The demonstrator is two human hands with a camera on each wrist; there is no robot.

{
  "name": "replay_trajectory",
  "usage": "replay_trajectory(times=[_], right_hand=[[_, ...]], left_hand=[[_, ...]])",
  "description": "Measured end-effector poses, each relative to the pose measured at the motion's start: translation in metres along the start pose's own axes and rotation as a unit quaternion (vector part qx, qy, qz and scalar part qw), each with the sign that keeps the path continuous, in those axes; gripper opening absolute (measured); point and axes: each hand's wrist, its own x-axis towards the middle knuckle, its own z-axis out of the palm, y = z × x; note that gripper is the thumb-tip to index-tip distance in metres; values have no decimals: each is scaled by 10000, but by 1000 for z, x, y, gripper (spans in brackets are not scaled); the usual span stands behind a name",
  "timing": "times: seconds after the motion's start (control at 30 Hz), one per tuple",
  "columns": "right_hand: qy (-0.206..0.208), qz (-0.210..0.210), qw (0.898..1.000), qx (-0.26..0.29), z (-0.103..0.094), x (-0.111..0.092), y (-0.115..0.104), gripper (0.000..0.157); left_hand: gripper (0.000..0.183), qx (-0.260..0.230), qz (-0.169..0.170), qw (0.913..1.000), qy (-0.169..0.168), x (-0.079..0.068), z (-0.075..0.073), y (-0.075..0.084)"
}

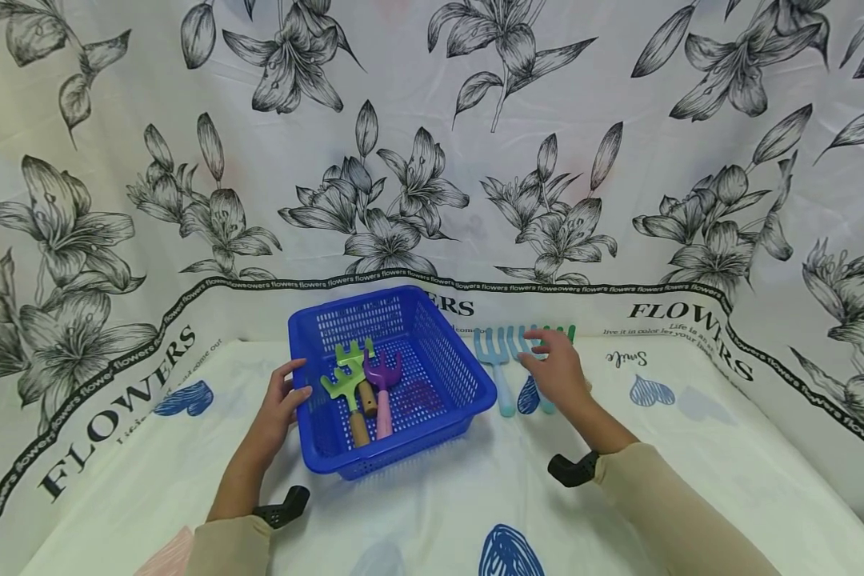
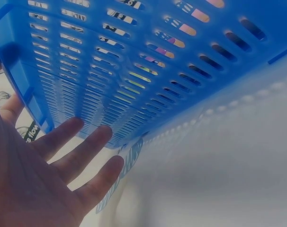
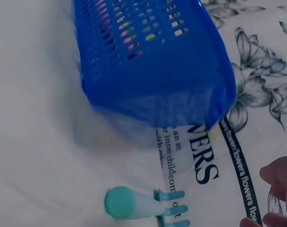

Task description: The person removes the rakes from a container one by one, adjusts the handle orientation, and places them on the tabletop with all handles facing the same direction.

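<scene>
Blue basket point(image 1: 442, 344), its rim pinched by the left hand point(image 1: 281, 404), apparently for steadiness; right hand point(image 1: 558, 370), fingers parted, empty, near light-blue rakes point(image 1: 502, 386).

Cloth-covered desk point(image 1: 425, 520): white, blue hearts point(image 1: 511, 552) printed on it. Blue basket point(image 1: 410, 450) looks seated on it, left of centre, set at an angle. Just right of that lies a light blue fork point(image 1: 502, 380), tines to the back, handle to the front. Beside it: second light blue fork point(image 1: 516, 352) and green tines point(image 1: 571, 330), both partly hidden.
</scene>
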Motion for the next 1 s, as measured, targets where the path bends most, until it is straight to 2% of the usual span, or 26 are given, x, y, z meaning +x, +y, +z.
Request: replay_trajectory(times=[0.23,0.53,0.67,0.83,1.0], right_hand=[[19,-618,9975,346,10,-7,-19,35],[-77,-942,9938,581,24,-12,-40,32],[-177,-1287,9880,832,28,-15,-47,33],[-480,-1720,9779,1091,35,-15,-51,36],[-916,-1908,9708,1132,41,-17,-56,38]], left_hand=[[61,42,7,10000,-2,1,0,0],[62,32,-24,10000,1,0,0,2],[63,47,-28,10000,5,0,0,2],[62,45,-3,10000,6,-1,0,1],[62,51,-23,10000,6,-1,0,2]])
